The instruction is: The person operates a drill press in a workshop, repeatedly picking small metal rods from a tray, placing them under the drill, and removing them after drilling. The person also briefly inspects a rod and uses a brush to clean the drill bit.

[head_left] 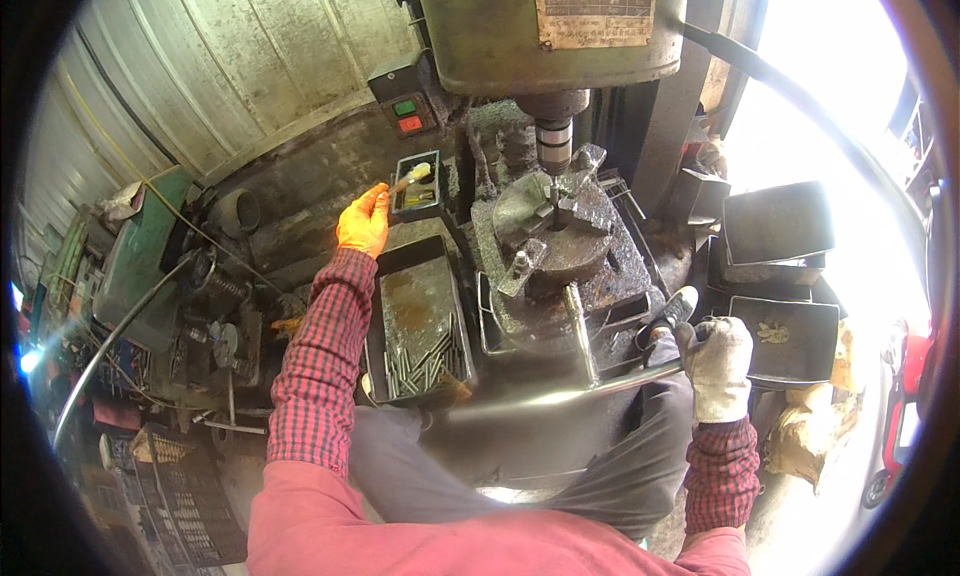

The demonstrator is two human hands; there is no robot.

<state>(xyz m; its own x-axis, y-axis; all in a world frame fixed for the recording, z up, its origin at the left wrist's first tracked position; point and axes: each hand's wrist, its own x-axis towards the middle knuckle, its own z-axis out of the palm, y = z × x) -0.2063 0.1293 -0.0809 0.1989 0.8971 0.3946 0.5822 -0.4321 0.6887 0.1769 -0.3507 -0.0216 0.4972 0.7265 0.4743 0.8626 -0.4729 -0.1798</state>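
My left hand [364,222], in an orange glove, is closed around the handle of a small brush [408,181]. Its pale tip is over a small metal box [418,212] of dark liquid. On the right, my right hand [716,364], in a whitish work glove, grips the end of a long metal bar [640,378], which runs leftward in front of my legs and is partly blurred. A round chuck fixture [556,238] sits on the drill press table beneath the drill chuck [554,146]. A metal rod [580,332] slants from the fixture toward the bar.
A metal tray [418,301] below my left hand holds several thin metal rods [428,364]. The drill press head [560,36] overhangs the fixture. A switch box [408,111] with green and red buttons is behind. Dark bins [778,223] stand at right; cluttered tools lie at left.
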